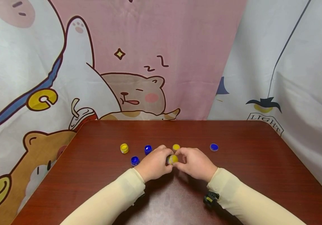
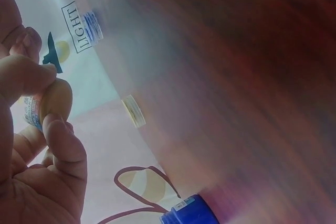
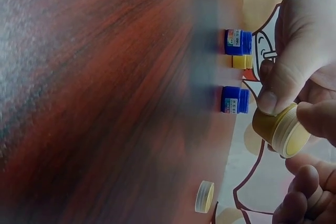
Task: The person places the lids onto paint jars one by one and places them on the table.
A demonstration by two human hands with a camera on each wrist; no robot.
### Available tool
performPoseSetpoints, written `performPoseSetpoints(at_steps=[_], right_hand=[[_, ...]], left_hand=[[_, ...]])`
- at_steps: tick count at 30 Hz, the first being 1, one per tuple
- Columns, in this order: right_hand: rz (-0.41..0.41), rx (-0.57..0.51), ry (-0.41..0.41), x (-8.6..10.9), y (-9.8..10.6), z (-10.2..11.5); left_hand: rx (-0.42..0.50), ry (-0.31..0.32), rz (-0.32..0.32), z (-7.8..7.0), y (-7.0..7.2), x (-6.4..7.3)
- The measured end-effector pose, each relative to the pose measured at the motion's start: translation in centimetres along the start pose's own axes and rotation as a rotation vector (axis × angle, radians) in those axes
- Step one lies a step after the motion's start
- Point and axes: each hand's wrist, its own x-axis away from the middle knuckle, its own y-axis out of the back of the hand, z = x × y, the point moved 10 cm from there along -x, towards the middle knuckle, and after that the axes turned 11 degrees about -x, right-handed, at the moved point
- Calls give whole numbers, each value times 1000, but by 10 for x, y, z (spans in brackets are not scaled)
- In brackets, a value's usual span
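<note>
My left hand (image 1: 156,162) grips a small yellow paint jar (image 3: 265,123) on its side above the table, thumb across the body. At its end facing right sits a yellow lid with a clear rim (image 1: 173,159). My right hand (image 1: 196,163) pinches this lid, its thumb and index finger at opposite edges. A printed label (image 2: 33,109) shows on the jar in the left wrist view. Just beyond the hands lies a loose yellow lid (image 1: 176,147). Left of the left hand stand two lidless blue paint jars, a nearer one (image 1: 135,161) and a farther one (image 1: 148,150).
A lidless yellow paint jar (image 1: 124,148) stands farther left on the dark red-brown table (image 1: 251,175). A loose blue lid (image 1: 214,147) lies to the right. Cartoon-printed cloth (image 1: 200,62) hangs behind the table's back edge. A black wrist device (image 1: 211,198) sits below the right sleeve.
</note>
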Motion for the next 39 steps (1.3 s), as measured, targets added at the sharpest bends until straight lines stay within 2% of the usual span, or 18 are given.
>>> performPoseSetpoints(at_steps=[14,20,39], right_hand=[[-11,-1,-3,0,0,-1],[-17,-3,23,0,1,1],[-6,7,6,0,1,-1]], left_hand=[[1,0,0,0,-1,0],[-3,-5,-6,0,0,-1],[-10,-1,8,-2,3,0]])
